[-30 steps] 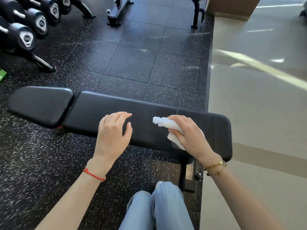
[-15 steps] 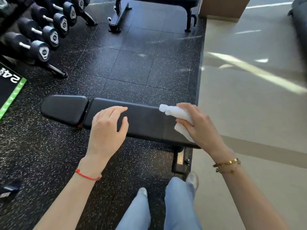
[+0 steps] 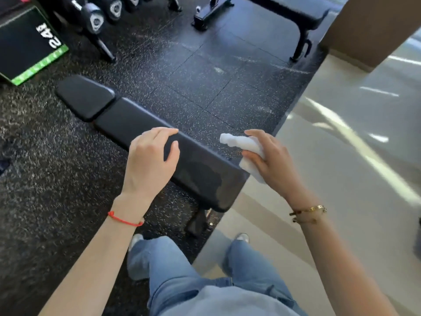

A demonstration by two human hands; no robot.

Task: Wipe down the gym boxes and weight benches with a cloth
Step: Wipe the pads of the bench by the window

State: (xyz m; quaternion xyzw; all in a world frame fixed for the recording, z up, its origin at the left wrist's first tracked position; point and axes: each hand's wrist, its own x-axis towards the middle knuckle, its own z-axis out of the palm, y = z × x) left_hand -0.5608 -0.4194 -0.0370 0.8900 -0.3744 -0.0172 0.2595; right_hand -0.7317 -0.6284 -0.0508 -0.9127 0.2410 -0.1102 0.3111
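The weight bench (image 3: pixel 145 133) lies with its long axis running from the upper left of the frame down to the lower right, its small seat pad at the upper left end and the long back pad ending near the centre right. Its black padding shows a dull patch near the lower right end. The white cloth (image 3: pixel 245 148) is bunched into a roll pointing toward the upper left, beside the bench's right end.

The bench stands on speckled black rubber floor (image 3: pixel 205 87) that meets a smooth pale floor (image 3: pixel 341 167) on the right. A black gym box (image 3: pixel 25 46) with a green edge and "24" sits upper left, dumbbells (image 3: pixel 100 14) on a rack beside it, a second bench (image 3: pixel 284 12) along the top.

The left hand (image 3: pixel 148 165) is over the back pad, palm down, fingers loosely bent and holding nothing; whether it touches the pad is unclear. The right hand (image 3: pixel 271 160) grips the cloth with curled fingers and thumb.
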